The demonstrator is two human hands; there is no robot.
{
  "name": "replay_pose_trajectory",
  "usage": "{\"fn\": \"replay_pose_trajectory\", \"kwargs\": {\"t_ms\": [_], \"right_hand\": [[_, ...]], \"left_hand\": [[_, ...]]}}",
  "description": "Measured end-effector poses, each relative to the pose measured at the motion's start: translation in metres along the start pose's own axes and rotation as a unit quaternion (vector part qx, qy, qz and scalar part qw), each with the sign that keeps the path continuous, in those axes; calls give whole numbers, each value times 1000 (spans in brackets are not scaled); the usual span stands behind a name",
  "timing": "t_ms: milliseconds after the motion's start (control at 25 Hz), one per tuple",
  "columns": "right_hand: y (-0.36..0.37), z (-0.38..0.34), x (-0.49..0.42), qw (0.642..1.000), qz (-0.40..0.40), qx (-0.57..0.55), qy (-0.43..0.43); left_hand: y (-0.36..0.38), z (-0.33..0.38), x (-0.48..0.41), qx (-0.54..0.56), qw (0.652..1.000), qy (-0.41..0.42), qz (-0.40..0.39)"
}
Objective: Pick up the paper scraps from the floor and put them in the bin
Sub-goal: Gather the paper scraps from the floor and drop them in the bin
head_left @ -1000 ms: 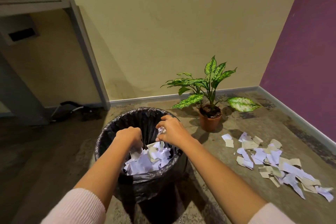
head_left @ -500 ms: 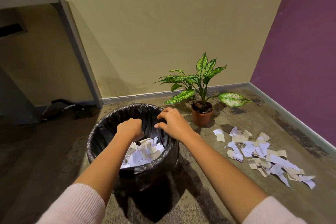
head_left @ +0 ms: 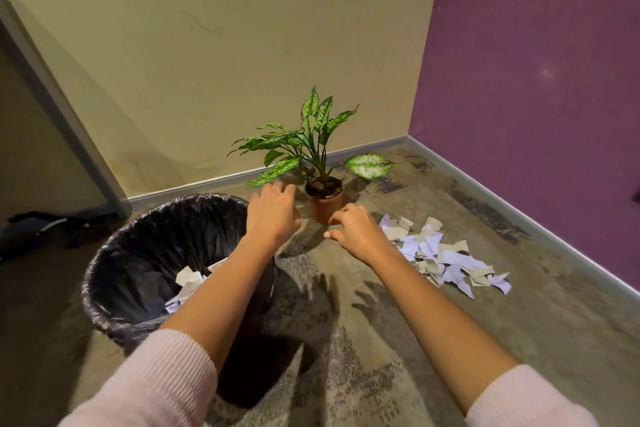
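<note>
A round bin (head_left: 114,308) lined with a black bag stands on the floor at the left, with white and beige paper scraps (head_left: 188,282) lying inside it. A pile of torn white and beige paper scraps (head_left: 446,258) lies on the floor at the right. My left hand (head_left: 273,215) hovers just past the bin's right rim, empty, fingers apart. My right hand (head_left: 356,230) is above the floor beside the left edge of the pile, fingers spread and holding nothing.
A potted plant (head_left: 323,199) in a terracotta pot stands just behind my hands. The purple wall (head_left: 536,80) and its skirting bound the floor on the right. A grey desk leg (head_left: 62,114) and dark cables (head_left: 41,229) are at the left.
Both hands have left the bin's opening and moved right, toward the pile on the floor. They have let go of the scraps, which now lie in the bin.
</note>
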State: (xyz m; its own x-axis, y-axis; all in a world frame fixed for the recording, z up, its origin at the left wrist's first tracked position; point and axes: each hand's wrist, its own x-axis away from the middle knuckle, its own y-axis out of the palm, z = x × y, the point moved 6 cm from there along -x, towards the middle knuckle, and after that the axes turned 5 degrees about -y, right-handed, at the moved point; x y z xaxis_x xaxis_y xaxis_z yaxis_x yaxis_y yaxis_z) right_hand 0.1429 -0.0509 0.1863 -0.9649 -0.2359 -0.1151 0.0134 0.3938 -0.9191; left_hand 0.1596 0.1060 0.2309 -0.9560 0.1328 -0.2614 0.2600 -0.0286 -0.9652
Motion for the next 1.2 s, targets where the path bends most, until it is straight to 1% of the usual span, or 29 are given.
{"fn": "replay_pose_trajectory", "kwargs": {"t_ms": [120,320,480,720,800,920,1000,1080,1200], "right_hand": [[-3,47,28,999,-9,9,45],[-1,127,88,992,-5,-11,130],[7,182,137,982,-12,-1,187],[31,247,195,963,-21,-35,266],[44,263,214,954,-35,-49,292],[69,284,240,942,-60,-40,327],[84,293,254,933,-64,-65,348],[97,296,262,927,-80,-78,357],[106,295,266,928,-91,-51,357]], "left_hand": [[23,51,6,27,999,40,-16],[80,122,35,52,991,88,-85],[126,163,65,62,980,106,-158],[180,220,109,79,960,153,-220],[193,234,120,83,954,166,-237],[210,248,134,84,945,179,-260],[219,252,143,79,941,182,-274],[225,252,148,70,939,183,-281],[231,246,152,72,940,176,-284]]}}
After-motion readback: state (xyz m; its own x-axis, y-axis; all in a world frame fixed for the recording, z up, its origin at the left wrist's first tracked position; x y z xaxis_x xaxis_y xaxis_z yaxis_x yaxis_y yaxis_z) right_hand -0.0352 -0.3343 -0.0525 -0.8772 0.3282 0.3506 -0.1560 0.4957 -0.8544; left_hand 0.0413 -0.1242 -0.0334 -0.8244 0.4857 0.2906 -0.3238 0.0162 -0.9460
